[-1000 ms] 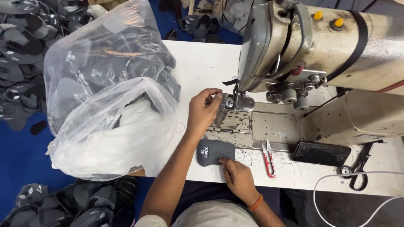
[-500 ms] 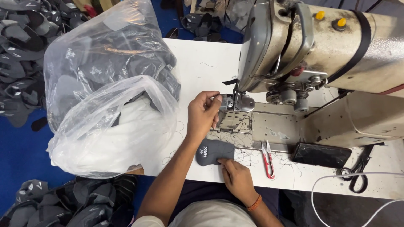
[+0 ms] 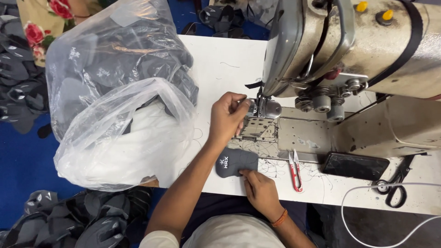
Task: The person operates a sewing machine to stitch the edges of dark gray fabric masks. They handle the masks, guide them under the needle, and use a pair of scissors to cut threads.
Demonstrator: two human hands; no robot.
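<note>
Though hardly shifted since a second ago, left hand (image 3: 228, 118): fingers pinched together at the presser foot (image 3: 262, 108) of the sewing machine (image 3: 367, 50), apparently on something small there (too fine to make out).
Right hand (image 3: 261, 190): flat and loosely spread, fingertips pressing the near edge of the grey padded piece (image 3: 235, 161); no grasp around it.
Grey padded piece: lying on the worktop (image 3: 225, 59) between both hands, just below the left wrist, same spot as before, not yet under the foot.
Change: almost none; likely fiddling at the needle while holding the piece ready.
Right of the right hand: red snips (image 3: 295, 170), then a dark phone (image 3: 354, 166).
Left of the left arm: two stuffed plastic bags (image 3: 119, 133).
</note>
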